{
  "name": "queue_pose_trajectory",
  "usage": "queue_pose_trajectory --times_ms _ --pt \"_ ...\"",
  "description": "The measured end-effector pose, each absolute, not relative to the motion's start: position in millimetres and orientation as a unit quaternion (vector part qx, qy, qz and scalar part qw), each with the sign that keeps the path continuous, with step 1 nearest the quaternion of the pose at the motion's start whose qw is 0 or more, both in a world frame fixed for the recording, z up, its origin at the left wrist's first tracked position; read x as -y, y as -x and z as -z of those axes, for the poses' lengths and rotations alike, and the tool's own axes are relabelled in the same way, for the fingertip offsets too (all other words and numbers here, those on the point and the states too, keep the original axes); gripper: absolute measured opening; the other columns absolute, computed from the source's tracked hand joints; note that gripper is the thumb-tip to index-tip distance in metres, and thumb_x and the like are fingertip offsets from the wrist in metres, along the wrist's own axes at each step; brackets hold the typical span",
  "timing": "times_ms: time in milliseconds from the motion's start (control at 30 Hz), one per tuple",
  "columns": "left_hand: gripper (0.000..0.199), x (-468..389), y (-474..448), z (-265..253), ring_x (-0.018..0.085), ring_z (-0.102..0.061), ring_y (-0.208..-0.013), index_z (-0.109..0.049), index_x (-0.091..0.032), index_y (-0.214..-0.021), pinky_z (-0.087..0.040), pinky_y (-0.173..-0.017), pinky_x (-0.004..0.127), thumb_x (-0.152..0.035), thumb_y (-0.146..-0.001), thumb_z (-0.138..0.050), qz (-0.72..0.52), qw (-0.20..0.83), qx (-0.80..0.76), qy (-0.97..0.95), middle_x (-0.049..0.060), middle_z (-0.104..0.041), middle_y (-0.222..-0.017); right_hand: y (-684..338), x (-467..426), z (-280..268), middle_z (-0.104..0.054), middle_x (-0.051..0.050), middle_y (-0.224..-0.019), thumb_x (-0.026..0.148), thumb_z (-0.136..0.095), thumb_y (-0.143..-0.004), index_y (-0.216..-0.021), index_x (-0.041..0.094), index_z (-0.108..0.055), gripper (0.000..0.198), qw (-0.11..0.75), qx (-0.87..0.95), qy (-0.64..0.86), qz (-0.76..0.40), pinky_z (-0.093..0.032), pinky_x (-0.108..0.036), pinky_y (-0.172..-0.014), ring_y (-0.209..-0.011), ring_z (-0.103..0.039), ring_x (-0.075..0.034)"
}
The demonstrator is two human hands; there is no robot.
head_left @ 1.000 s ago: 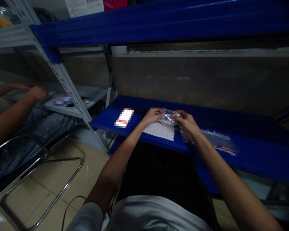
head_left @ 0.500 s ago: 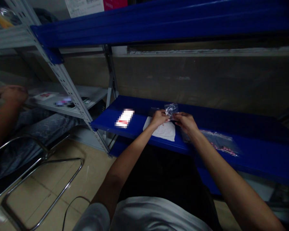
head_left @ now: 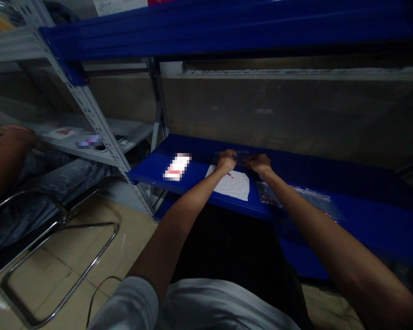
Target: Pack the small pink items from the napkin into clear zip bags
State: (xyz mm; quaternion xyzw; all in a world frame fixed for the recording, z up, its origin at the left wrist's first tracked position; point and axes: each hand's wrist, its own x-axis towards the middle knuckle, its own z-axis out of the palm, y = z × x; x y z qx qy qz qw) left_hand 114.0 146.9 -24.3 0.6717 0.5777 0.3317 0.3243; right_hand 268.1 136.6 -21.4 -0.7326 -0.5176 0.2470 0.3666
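Note:
My left hand [head_left: 227,160] is closed at the back edge of a white cloth or paper sheet [head_left: 237,186]. Across from it, my right hand [head_left: 260,163] pinches with its fingers. Stretched low over the blue shelf between the two is a clear plastic bag [head_left: 241,158], its sides gripped by both hands. Small pinkish-red pieces [head_left: 231,175] lie on the white sheet. Under and beside my right forearm rest a clear bag with small dark-pink items [head_left: 269,195] and a larger clear zip bag [head_left: 321,202], partly covered by the arm.
A bright, blurred-out rectangular thing [head_left: 178,166] lies on the blue shelf [head_left: 147,172] at left. A blue beam [head_left: 227,30] crosses above. Left of the grey upright [head_left: 92,112], another person's arm [head_left: 8,156] shows near a metal-framed chair [head_left: 113,229].
The clear plastic bag has gone from bunched up and raised to lower and flatter between my hands. My right hand has shifted slightly, uncovering more of the bag beside the sheet.

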Motion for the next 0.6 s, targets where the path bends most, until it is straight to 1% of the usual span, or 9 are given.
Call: queue_pose_trajectory --times_ms 33,67,133,167,200,267,367,467,600 --pt "0.032 -148.6 -114.4 25.2 0.017 -0.074 -0.086 -0.073 -0.014 -0.114 -0.059 -0.080 0.027 -0.003 -0.086 -0.062 -0.329 0.313 -0.577 -0.679 0.011 -0.078 -0.103 -267.6 -138.0 22.3 -0.075 -0.011 -0.073 0.022 -0.080 -0.081 -0.092 0.011 -0.078 0.015 0.357 0.523 0.739 -0.228 -0.053 -0.027 -0.065 -0.076 -0.074 -0.024" --pt "0.029 -150.3 -114.8 26.0 0.018 -0.075 -0.092 -0.075 -0.013 -0.109 -0.058 -0.084 0.027 -0.003 -0.085 -0.063 -0.326 0.302 -0.577 -0.685 0.012 -0.078 -0.106 -267.4 -139.0 23.4 -0.077 -0.012 -0.080 0.022 -0.081 -0.080 -0.102 0.010 -0.078 0.025 0.347 0.534 0.743 -0.205 -0.055 -0.029 -0.070 -0.083 -0.075 -0.026" --pt "0.023 -153.1 -115.4 27.1 0.020 -0.075 -0.098 -0.077 -0.012 -0.104 -0.057 -0.088 0.028 -0.005 -0.085 -0.065 -0.320 0.286 -0.577 -0.695 0.014 -0.079 -0.108 -267.9 -140.0 25.8 -0.080 -0.012 -0.093 0.021 -0.080 -0.082 -0.125 0.011 -0.072 0.046 0.319 0.573 0.740 -0.151 -0.056 -0.030 -0.079 -0.092 -0.076 -0.026" --pt "0.022 -154.1 -115.4 27.6 0.021 -0.075 -0.099 -0.078 -0.011 -0.102 -0.057 -0.089 0.028 -0.006 -0.086 -0.065 -0.317 0.280 -0.577 -0.699 0.014 -0.079 -0.108 -268.4 -140.3 27.0 -0.080 -0.012 -0.097 0.022 -0.078 -0.084 -0.132 0.013 -0.069 0.050 0.299 0.596 0.735 -0.125 -0.057 -0.030 -0.081 -0.094 -0.076 -0.026" --pt "0.021 -154.8 -115.1 27.9 0.021 -0.075 -0.098 -0.078 -0.011 -0.101 -0.058 -0.088 0.028 -0.007 -0.086 -0.065 -0.314 0.275 -0.577 -0.702 0.014 -0.079 -0.107 -269.0 -140.6 28.1 -0.081 -0.012 -0.100 0.022 -0.076 -0.086 -0.134 0.013 -0.069 0.049 0.275 0.619 0.728 -0.103 -0.057 -0.030 -0.083 -0.094 -0.076 -0.026" --pt "0.020 -155.4 -113.9 28.5 0.021 -0.075 -0.097 -0.079 -0.011 -0.100 -0.058 -0.088 0.028 -0.007 -0.086 -0.066 -0.308 0.263 -0.577 -0.709 0.013 -0.080 -0.105 -269.9 -141.6 30.3 -0.081 -0.013 -0.103 0.024 -0.071 -0.091 -0.128 0.014 -0.074 0.038 0.235 0.652 0.716 -0.081 -0.057 -0.029 -0.083 -0.095 -0.077 -0.026" --pt "0.021 -154.7 -111.0 29.5 0.019 -0.075 -0.098 -0.079 -0.012 -0.101 -0.057 -0.091 0.027 -0.006 -0.086 -0.066 -0.300 0.241 -0.574 -0.723 0.011 -0.080 -0.107 -268.9 -143.8 33.6 -0.081 -0.013 -0.108 0.024 -0.065 -0.094 -0.116 0.016 -0.080 0.027 0.207 0.674 0.705 -0.074 -0.056 -0.028 -0.083 -0.098 -0.077 -0.026" --pt "0.023 -151.8 -107.6 30.8 0.019 -0.072 -0.108 -0.077 -0.013 -0.107 -0.054 -0.100 0.027 -0.006 -0.089 -0.063 -0.297 0.208 -0.569 -0.738 0.011 -0.078 -0.115 -266.0 -145.3 37.6 -0.081 -0.012 -0.109 0.023 -0.063 -0.096 -0.112 0.018 -0.082 0.025 0.197 0.685 0.697 -0.076 -0.055 -0.027 -0.086 -0.099 -0.076 -0.024" --pt "0.024 -145.3 -101.5 30.9 0.019 -0.066 -0.120 -0.076 -0.015 -0.112 -0.049 -0.109 0.027 -0.011 -0.092 -0.063 -0.291 0.166 -0.563 -0.756 0.012 -0.074 -0.124 -264.3 -143.6 41.9 -0.080 -0.014 -0.106 0.028 -0.064 -0.097 -0.114 0.018 -0.081 0.026 0.184 0.693 0.693 -0.075 -0.054 -0.028 -0.087 -0.100 -0.075 -0.024"
